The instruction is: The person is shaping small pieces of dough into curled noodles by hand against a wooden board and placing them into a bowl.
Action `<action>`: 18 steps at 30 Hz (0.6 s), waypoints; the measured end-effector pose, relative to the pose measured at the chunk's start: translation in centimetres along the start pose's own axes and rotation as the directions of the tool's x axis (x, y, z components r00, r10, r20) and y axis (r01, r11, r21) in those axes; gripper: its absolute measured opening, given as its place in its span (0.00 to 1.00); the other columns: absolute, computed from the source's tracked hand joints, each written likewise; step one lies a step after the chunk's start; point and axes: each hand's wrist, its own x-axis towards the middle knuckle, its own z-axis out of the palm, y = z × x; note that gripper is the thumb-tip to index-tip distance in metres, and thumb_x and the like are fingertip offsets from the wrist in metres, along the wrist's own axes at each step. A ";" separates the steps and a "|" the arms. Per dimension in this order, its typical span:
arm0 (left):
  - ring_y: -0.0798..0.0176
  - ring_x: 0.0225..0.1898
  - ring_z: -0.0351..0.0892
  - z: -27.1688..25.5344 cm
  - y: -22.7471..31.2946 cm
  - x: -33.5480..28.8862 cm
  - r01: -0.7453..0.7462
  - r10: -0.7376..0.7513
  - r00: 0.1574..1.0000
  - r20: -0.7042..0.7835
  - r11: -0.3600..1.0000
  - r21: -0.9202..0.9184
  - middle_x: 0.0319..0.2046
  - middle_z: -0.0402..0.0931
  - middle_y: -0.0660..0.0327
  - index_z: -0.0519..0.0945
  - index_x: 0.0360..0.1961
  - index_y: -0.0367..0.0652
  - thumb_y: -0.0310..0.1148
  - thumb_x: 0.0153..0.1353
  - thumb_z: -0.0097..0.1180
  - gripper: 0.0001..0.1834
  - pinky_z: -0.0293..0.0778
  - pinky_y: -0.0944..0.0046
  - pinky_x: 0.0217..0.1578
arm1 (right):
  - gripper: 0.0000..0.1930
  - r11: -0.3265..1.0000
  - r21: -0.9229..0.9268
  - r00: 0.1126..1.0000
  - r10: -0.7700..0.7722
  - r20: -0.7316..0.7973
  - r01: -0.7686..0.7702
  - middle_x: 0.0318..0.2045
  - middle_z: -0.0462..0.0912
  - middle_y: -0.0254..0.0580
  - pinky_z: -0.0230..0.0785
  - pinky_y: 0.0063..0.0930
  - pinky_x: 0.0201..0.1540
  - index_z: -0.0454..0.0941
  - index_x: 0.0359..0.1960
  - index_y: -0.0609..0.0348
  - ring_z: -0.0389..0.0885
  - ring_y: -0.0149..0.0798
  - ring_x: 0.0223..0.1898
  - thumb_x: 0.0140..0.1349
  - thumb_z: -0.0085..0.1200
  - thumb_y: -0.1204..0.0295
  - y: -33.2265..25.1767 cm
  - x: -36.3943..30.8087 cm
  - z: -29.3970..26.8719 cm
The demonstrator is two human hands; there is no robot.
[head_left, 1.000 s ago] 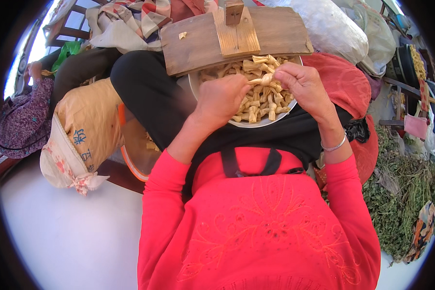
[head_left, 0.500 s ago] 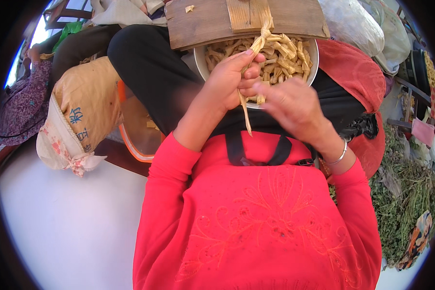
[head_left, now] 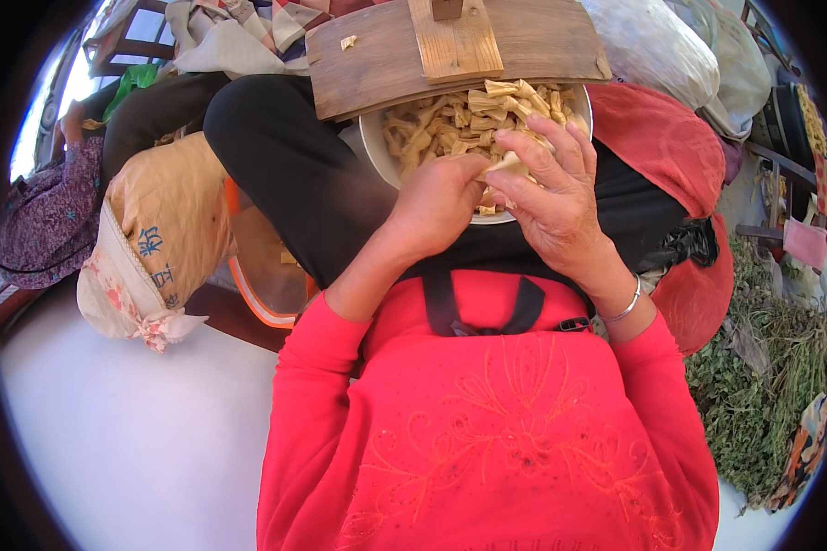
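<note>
Over the near part of a pale metal bowl (head_left: 371, 147), both hands work at one soft, pale yellow strip (head_left: 513, 165). My left hand (head_left: 439, 200) is closed, pinching one end between thumb and bent fingers. My right hand (head_left: 558, 188) has its thumb and index finger around the other side, with the remaining fingers stretched out. Much of the strip is hidden by the fingers. In the bowl lies a heap of knotted yellow strips (head_left: 446, 124), resembling tofu-skin knots. A wooden board (head_left: 368, 69) covers the bowl's far side.
A wooden block (head_left: 459, 46) rests on the board, with a small yellow scrap (head_left: 347, 42) to its left. At left stand a tan sack (head_left: 170, 207) and an orange-rimmed container (head_left: 266, 266). White plastic bags (head_left: 652, 50), red cloth (head_left: 657, 138) and dried plants (head_left: 772, 386) lie at right.
My right hand has come in from a blurred motion and now grips the strip beside my left hand. The strip's long hanging tail and the knot near the board no longer show.
</note>
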 end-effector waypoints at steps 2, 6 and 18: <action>0.57 0.28 0.76 -0.5 1.5 -0.2 -0.134 0.154 0.988 -0.023 0.915 0.380 0.27 0.75 0.55 0.76 0.37 0.39 0.28 0.62 0.52 0.05 0.71 0.61 0.32 | 0.08 0.996 0.081 0.998 -0.045 0.044 0.042 0.39 0.79 0.36 0.59 0.47 0.55 0.77 0.33 0.54 0.77 0.43 0.43 0.50 0.60 0.74 1.0 0.1 0.4; 0.55 0.27 0.73 -0.4 2.2 -0.2 -0.076 0.180 0.954 -0.239 0.918 0.390 0.27 0.73 0.53 0.75 0.34 0.39 0.28 0.61 0.53 0.04 0.70 0.61 0.31 | 0.05 0.848 0.433 0.952 0.274 0.135 -0.305 0.30 0.79 0.38 0.69 0.32 0.37 0.75 0.37 0.58 0.79 0.36 0.32 0.60 0.55 0.75 1.8 -0.7 1.5; 0.61 0.27 0.70 0.9 0.5 1.7 -0.351 0.456 0.832 -0.315 0.874 0.336 0.25 0.71 0.58 0.74 0.33 0.37 0.26 0.60 0.57 0.05 0.68 0.65 0.29 | 0.07 -0.321 0.863 0.591 0.631 0.502 -0.391 0.24 0.78 0.32 0.64 0.15 0.18 0.76 0.38 0.61 0.71 0.22 0.17 0.63 0.56 0.72 3.0 -1.8 5.8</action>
